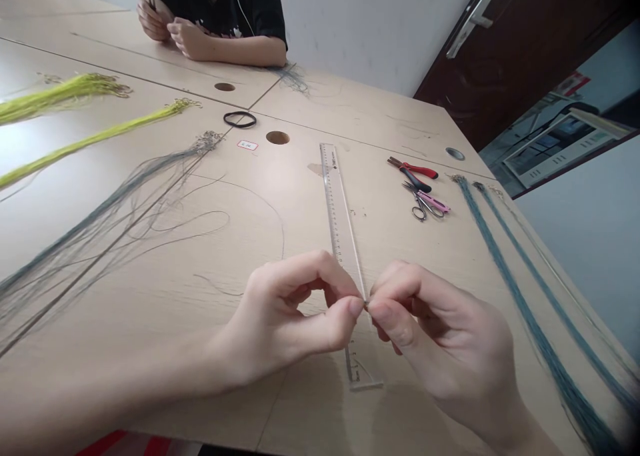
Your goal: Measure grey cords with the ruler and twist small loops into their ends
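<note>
My left hand [305, 309] and my right hand [440, 336] meet above the clear ruler [343, 209], each with thumb and forefinger pinched. Between the touching fingertips shows a tiny dark speck, too small to name. The ruler lies lengthwise on the table beneath both hands, and they cover part of its lower half. Left of my left hand, a loose thin grey thread [283, 226] curves over the tabletop.
Grey strands [120, 186] and yellow strand bundles [100, 136] lie at left; teal bundles [520, 286] at right. Pliers [415, 173], scissors [425, 203], a black band [240, 125] and a label [247, 145] lie farther back. A person [220, 23] sits across the table.
</note>
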`<state>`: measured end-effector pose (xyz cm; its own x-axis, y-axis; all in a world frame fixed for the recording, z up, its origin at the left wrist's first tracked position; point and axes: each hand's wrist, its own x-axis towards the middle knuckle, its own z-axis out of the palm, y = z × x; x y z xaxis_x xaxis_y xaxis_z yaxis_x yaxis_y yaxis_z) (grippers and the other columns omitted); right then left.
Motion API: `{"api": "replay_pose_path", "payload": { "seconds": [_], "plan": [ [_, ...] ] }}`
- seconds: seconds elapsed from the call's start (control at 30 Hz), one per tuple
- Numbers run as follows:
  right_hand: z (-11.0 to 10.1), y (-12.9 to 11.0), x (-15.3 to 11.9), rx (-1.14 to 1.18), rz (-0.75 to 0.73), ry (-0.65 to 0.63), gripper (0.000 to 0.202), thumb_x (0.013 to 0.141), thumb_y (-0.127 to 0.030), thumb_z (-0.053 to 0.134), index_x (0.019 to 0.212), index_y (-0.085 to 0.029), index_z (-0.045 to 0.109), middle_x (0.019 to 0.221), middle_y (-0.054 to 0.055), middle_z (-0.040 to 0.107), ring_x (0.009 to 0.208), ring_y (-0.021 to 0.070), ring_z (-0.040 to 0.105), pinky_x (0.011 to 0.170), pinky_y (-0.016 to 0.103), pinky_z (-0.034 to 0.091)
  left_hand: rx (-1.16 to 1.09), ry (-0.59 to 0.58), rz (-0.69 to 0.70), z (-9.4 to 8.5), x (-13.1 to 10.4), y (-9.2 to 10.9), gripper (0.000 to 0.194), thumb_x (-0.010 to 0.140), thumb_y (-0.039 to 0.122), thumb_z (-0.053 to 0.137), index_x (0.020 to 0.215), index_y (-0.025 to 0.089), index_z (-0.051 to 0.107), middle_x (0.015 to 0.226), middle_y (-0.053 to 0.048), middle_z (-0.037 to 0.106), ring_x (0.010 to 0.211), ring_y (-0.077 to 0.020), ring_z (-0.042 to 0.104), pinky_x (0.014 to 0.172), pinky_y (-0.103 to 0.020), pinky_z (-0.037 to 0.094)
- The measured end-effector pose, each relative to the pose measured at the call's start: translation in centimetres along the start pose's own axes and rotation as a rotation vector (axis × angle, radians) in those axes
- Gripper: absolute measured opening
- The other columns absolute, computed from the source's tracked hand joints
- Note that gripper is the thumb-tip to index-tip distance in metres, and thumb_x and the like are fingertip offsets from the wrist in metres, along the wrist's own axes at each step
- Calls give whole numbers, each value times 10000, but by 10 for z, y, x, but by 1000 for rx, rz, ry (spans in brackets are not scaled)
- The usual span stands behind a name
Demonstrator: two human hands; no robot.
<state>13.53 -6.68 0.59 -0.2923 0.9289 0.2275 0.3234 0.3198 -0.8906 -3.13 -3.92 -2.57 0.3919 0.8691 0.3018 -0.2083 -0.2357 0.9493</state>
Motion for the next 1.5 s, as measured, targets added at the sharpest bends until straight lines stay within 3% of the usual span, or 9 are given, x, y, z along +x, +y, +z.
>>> {"api": "replay_pose_path", "payload": {
  "seconds": [0.8,1.0,1.1,1.33,1.4,1.5],
  "plan": [
    [0,1,2,-6,-31,-7,138,894,-174,530,758,-200,541,650,-65,498,542,25,449,486,139,361,-13,-29,9,0,-2,0,132,812,76,556,729,179,547,650,36,550,585,-67,491,523,-166,404],
    [1,6,0,-99,-26,67,183,954,-184,412,878,-221,574,713,-44,534,581,33,503,512,147,405,-151,-3,-140,-1,4,3,131,842,136,542,713,159,546,626,38,552,518,-55,508,477,-146,413],
    [1,10,1,-192,-11,117,136,918,-162,487,980,-251,570,750,-44,535,609,41,526,507,139,425,-281,-10,-228,-2,8,1,156,864,155,522,709,147,528,612,40,546,500,-49,498,476,-144,413],
    [2,13,5,-138,-115,79,82,881,-133,542,876,-210,570,793,-36,537,657,47,536,505,139,445,-362,-101,-279,-4,10,-7,183,883,234,544,733,129,533,617,27,534,534,-53,490,510,-152,409],
    [1,11,5,-109,-71,81,64,880,-165,547,832,-197,574,756,-32,531,635,52,534,489,143,442,-314,-129,-287,-4,11,-6,190,887,238,536,733,125,527,606,35,524,524,-47,489,524,-153,406],
    [-6,9,9,35,121,88,148,886,-290,545,784,-183,561,672,-33,543,517,53,524,432,155,439,-195,-159,-297,-3,10,-4,199,890,235,519,722,128,506,595,46,507,507,-43,477,528,-154,397]
  ]
}}
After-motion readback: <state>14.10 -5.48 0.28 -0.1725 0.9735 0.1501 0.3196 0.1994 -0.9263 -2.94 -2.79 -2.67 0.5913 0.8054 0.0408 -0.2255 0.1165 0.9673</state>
